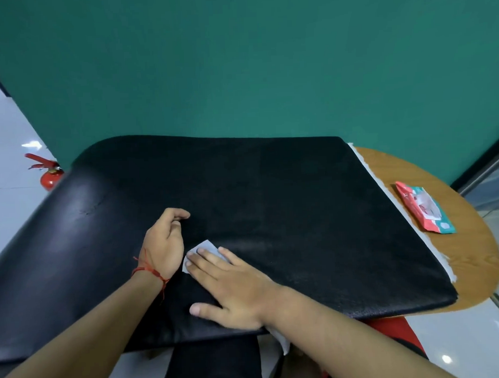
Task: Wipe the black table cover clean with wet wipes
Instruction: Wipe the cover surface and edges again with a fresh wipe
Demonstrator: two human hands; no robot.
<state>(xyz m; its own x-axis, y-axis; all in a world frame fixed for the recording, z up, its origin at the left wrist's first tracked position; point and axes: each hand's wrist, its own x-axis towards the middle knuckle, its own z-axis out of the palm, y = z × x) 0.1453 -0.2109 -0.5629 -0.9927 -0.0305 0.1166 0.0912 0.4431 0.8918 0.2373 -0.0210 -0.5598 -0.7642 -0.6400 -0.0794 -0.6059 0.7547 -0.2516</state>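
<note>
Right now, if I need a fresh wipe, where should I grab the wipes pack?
Probably pinch the wipes pack across its narrow width at the near end, coming from above with the right hand. It lies flat on the wooden table, flap up, right of the black cover.

Black table cover [271,205], white wipe [206,248], red-and-teal wipes pack [424,211], teal wall [238,62], red extinguisher [50,174]

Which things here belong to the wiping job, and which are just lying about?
Job: black leather-like table cover; white wet wipe, pressed flat under the right hand; left hand, resting on the cover; red-and-teal wet wipe pack on the round wooden table.
Lying about: red fire extinguisher on the floor.
</note>
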